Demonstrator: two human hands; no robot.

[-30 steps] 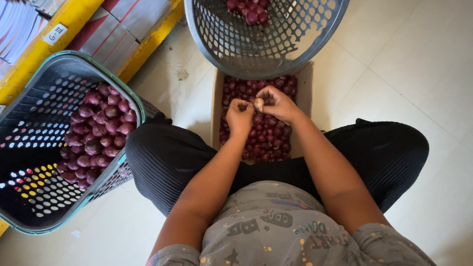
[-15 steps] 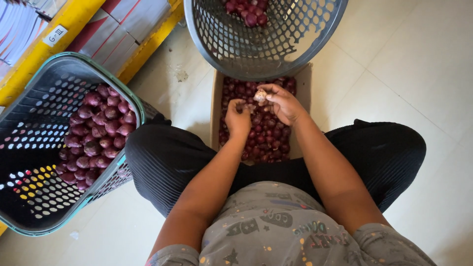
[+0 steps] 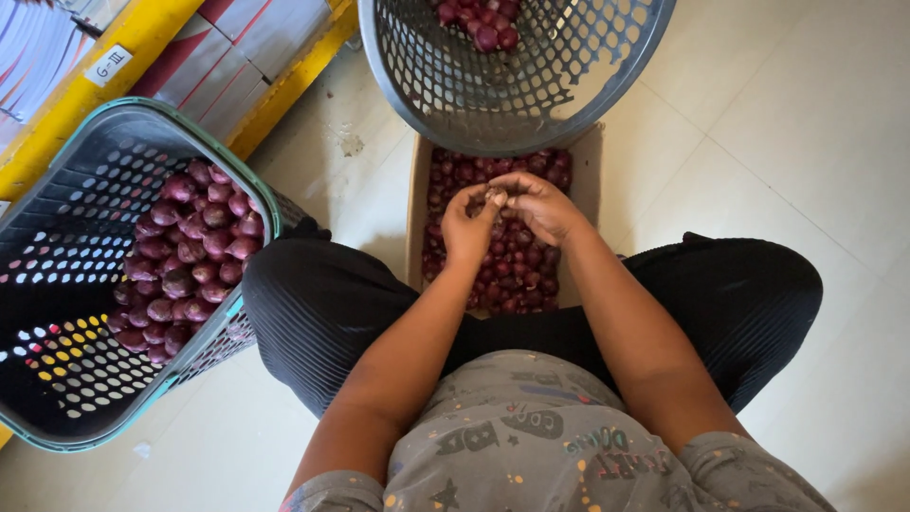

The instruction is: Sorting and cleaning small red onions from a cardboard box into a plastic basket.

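Over cardboard box (image 3: 588, 161) of red onions: left hand (image 3: 466, 226) & right hand (image 3: 540, 204), both grips pinched on 1 small onion (image 3: 494, 196).

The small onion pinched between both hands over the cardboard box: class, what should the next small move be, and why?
Probably drop the small onion into one of the baskets. The left hand and right hand both pinch it above the cardboard box of red onions, and the round grey basket and the rectangular basket already hold some.
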